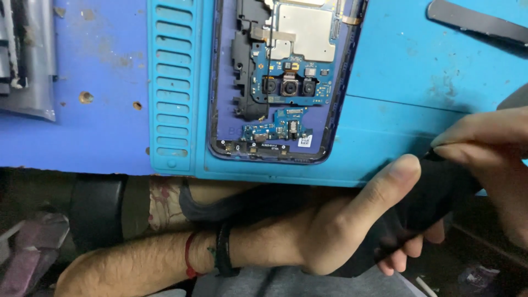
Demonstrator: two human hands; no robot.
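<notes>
Blue mat (418, 71) carries an opened phone (283, 82), long axis toward us. At its near edge, our left hand (341, 225) and right hand (495, 159) grasp a black tool (440, 187) slanting rightward.

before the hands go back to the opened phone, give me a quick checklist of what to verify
1. Opened phone lies flat on the blue mat: ok.
2. Circuit boards and camera modules exposed, nothing lying over them: ok.
3. Left hand grips the black object: ok.
4. Right hand pinches its top end: ok.
5. What the black object is, and whether it is ready: cannot tell.
6. Dark flat piece lies apart from the phone: ok.
</notes>
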